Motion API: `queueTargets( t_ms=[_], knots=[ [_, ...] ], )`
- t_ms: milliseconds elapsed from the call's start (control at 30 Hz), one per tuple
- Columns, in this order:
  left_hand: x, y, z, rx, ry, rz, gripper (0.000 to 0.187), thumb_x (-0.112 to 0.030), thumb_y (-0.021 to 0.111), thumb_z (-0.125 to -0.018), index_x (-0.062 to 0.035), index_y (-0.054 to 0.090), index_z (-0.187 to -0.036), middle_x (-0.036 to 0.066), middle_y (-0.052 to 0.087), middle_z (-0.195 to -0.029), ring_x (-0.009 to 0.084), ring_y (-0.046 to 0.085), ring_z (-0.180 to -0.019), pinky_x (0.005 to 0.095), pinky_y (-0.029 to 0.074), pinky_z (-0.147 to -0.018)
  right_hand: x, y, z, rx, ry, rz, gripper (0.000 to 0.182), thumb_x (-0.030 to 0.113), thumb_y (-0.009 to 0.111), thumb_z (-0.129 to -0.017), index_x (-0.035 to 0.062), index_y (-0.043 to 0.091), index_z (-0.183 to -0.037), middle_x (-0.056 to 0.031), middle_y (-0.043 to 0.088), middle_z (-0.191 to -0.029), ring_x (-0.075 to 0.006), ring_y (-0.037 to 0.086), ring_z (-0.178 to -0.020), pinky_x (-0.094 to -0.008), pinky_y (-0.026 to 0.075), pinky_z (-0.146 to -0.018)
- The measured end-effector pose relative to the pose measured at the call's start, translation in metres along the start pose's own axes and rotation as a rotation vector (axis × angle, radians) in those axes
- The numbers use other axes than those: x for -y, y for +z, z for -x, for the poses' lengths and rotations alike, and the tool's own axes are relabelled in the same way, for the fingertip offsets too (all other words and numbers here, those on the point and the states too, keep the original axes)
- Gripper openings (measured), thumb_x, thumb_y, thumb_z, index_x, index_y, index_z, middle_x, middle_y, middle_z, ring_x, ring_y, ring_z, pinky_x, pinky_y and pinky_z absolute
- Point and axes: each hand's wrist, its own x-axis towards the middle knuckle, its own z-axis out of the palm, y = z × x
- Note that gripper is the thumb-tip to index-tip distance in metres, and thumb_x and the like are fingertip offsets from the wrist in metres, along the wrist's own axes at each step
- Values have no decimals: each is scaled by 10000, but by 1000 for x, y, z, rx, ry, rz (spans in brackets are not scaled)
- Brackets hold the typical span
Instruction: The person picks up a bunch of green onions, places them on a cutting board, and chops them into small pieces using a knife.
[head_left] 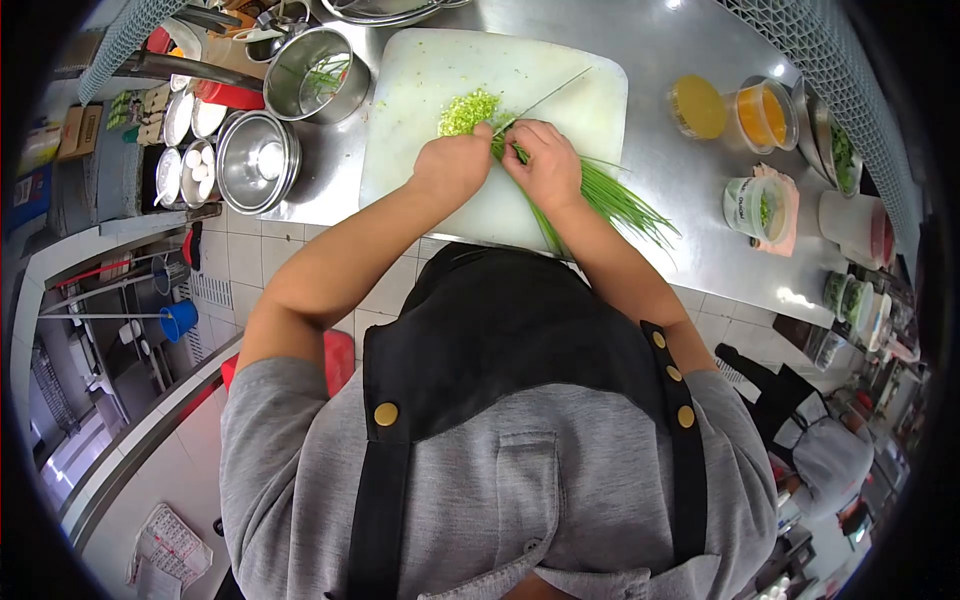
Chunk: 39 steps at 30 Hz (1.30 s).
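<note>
My left hand (455,165) is closed around the handle of a knife, the handle hidden in my fist. The knife blade (555,93), seen nearly edge-on, slants up and right over a white cutting board (415,75). Beside the blade, my right hand (548,165) presses a bunch of green onions (625,205) down with curled fingers. Their long green ends fan out to the lower right, past the board's edge. Left of the blade lies a heap of chopped green onion (467,110), pale green, with loose bits scattered around it.
A steel pot (318,75) with green scraps and stacked steel bowls (258,162) stand left of the board. Eggs (198,170) sit in a bowl further left. To the right are a yellow-lidded tub (698,107), an orange-filled container (762,117) and a labelled tub (755,208). Another person (825,450) is at lower right.
</note>
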Motion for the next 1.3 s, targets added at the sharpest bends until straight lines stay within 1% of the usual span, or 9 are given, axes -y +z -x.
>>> queueTargets(
  t_ms=[133,300,533,633,800,1033,1133,1200,1300],
  knots=[
    [3,-15,-4,-12,27,38,210,-193,535,-963,-15,588,-1061,226,737,-893,398,736,-853,511,576,-781,-1,0,0,-28,-14,-6,160,88,763,-755,118,662,-875,-11,703,-1015,-238,678,-975,-385,556,-802],
    [-2,-40,13,86,26,-10,215,-190,528,-965,-13,596,-1068,236,732,-874,408,734,-830,516,574,-775,-3,0,0,-22,-16,-14,157,84,764,-752,118,665,-870,-16,706,-1018,-242,679,-974,-385,560,-810],
    [3,6,-4,-6,-4,19,215,-183,505,-974,-12,594,-1067,240,734,-878,408,737,-845,526,573,-772,-2,0,0,-18,-5,-16,164,74,767,-742,114,673,-870,-21,707,-1009,-249,676,-966,-381,564,-808],
    [5,0,-7,-31,23,54,215,-183,504,-974,-12,593,-1069,237,734,-873,410,736,-848,531,573,-769,-1,-1,-1,-38,-23,-31,158,73,767,-744,111,671,-863,-24,708,-1005,-249,674,-958,-380,566,-806],
    [-3,-42,13,49,47,-13,209,-182,506,-971,-20,594,-1069,232,736,-873,416,733,-842,534,573,-770,-1,-2,-1,-26,-22,-25,155,72,770,-747,110,670,-859,-25,708,-998,-249,674,-960,-379,566,-806],
    [3,12,-4,-45,-11,19,210,-193,522,-966,-23,597,-1063,224,735,-856,417,731,-828,532,573,-766,-2,-1,0,-24,-5,-22,159,74,775,-742,116,674,-858,-17,711,-1002,-245,675,-964,-379,567,-806],
    [5,0,-3,-42,2,36,213,-198,523,-967,-25,602,-1062,224,737,-861,419,733,-834,530,574,-768,-1,-1,0,-24,-7,-13,159,75,775,-743,118,676,-859,-13,711,-1001,-242,673,-967,-378,568,-807],
    [6,-20,-4,-21,77,20,206,-188,517,-964,-29,609,-1055,225,739,-861,421,733,-839,526,575,-770,0,-2,-2,-34,-16,-16,160,75,776,-743,118,676,-860,-13,710,-999,-240,672,-967,-378,568,-807],
    [-2,-40,13,28,48,18,201,-171,506,-960,-23,614,-1042,229,738,-864,422,733,-841,524,576,-776,0,-3,0,-34,-20,-18,160,74,776,-744,118,676,-861,-13,709,-995,-239,669,-965,-377,567,-806]
  ],
)
